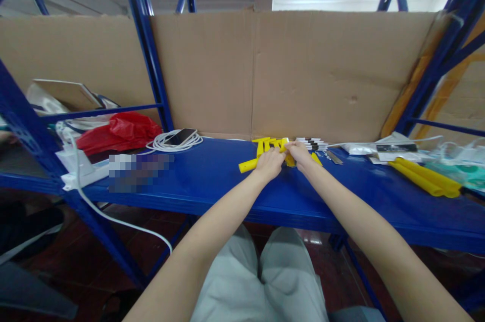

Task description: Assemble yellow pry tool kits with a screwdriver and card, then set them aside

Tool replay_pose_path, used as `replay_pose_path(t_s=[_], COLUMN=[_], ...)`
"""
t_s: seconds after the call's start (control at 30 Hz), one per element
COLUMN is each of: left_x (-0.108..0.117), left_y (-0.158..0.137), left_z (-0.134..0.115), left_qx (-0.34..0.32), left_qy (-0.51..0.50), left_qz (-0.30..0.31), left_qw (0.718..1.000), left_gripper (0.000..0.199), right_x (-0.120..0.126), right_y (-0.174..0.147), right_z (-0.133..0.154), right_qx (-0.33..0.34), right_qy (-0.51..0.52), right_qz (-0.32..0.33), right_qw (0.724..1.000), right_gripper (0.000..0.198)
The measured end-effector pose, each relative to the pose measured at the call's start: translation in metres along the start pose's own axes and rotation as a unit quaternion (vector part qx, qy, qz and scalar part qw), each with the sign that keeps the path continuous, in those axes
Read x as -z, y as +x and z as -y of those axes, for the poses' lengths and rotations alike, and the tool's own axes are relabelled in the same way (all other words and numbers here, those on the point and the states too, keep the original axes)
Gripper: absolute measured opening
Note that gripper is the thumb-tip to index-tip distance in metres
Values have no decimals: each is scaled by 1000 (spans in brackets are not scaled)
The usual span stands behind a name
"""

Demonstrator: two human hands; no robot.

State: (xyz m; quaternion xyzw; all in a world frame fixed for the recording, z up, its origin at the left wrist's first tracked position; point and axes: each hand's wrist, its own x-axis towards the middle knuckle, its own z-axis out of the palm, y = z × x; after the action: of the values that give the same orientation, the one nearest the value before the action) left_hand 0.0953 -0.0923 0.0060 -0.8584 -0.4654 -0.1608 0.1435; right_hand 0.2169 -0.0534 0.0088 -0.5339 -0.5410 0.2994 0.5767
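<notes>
My left hand (270, 163) is closed over the blue shelf top, its fingers around a yellow plastic piece (284, 144). Right beside it, my right hand (298, 154) is pinched at the same piece, fingertips nearly meeting the left ones. The hands partly hide what lies between them. A yellow tube-like piece (248, 166) sticks out to the left of my left hand. Several more yellow pieces (260, 148) lie just behind the hands, and another yellow piece (316, 159) is right of my right wrist. White-and-black slips (310, 143) are stacked behind the right hand.
Flat grey strips (335, 158) lie right of the hands. Long yellow tubes (426, 178) and white packets (394, 145) are farther right. On the left are a coiled white cable (172, 144), a phone (183, 136) and a red bag (120, 132). Cardboard (204, 74) walls the back.
</notes>
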Motion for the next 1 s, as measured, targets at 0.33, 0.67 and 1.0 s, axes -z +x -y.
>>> replay_pose_path(t_s=[0.33, 0.67, 1.0], left_x=[3, 3, -2], left_y=[2, 3, 6], left_z=[6, 14, 17], left_qx=[33, 53, 36], left_qy=[-31, -75, -88], left_qz=[-22, -36, -26], left_qw=[999, 995, 995], left_gripper=[53, 45, 52], right_x=[8, 30, 29], right_y=[-6, -9, -10], right_z=[25, 27, 28], right_qx=[-70, -151, -157], right_qy=[134, 71, 47], right_qz=[-71, 215, 200], right_qw=[986, 962, 966], right_gripper=[19, 17, 11])
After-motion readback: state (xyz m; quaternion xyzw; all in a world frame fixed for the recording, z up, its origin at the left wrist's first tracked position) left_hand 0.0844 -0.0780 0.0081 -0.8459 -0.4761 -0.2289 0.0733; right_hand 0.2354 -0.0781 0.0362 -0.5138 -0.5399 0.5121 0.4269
